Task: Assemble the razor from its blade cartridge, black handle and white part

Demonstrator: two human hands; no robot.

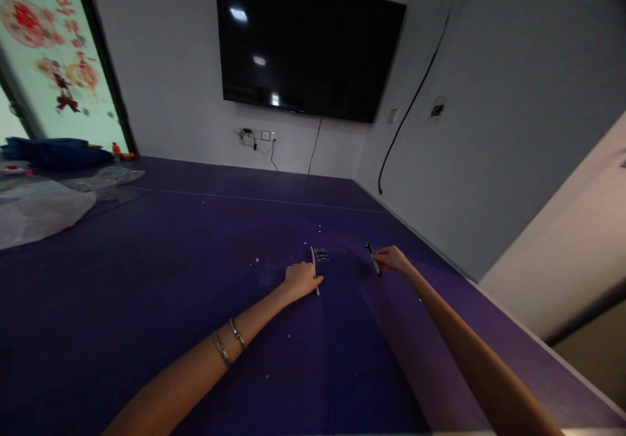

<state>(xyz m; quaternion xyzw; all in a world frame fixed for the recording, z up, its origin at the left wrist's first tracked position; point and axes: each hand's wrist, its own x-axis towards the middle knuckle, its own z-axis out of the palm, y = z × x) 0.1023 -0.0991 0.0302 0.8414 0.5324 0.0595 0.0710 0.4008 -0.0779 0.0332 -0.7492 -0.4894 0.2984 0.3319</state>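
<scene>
My left hand [302,281] is closed round a slim white stick [313,265], which stands nearly upright in the view and has a darker upper end; it may be a toothbrush, but I cannot tell. My right hand [391,260] pinches a razor [375,264] by its grey and black handle, the dark T-shaped head pointing up and left. Just right of the stick's upper end lies a small dark rectangular piece with several light bands [321,254]. All of this is over a purple-blue surface [274,227].
Small white scraps [257,260] are scattered over the surface. Clear plastic sheeting [44,211] and dark blue cloth [59,154] lie at the far left. A television [308,45] hangs on the wall ahead, and a black cable [415,94] dangles at the right.
</scene>
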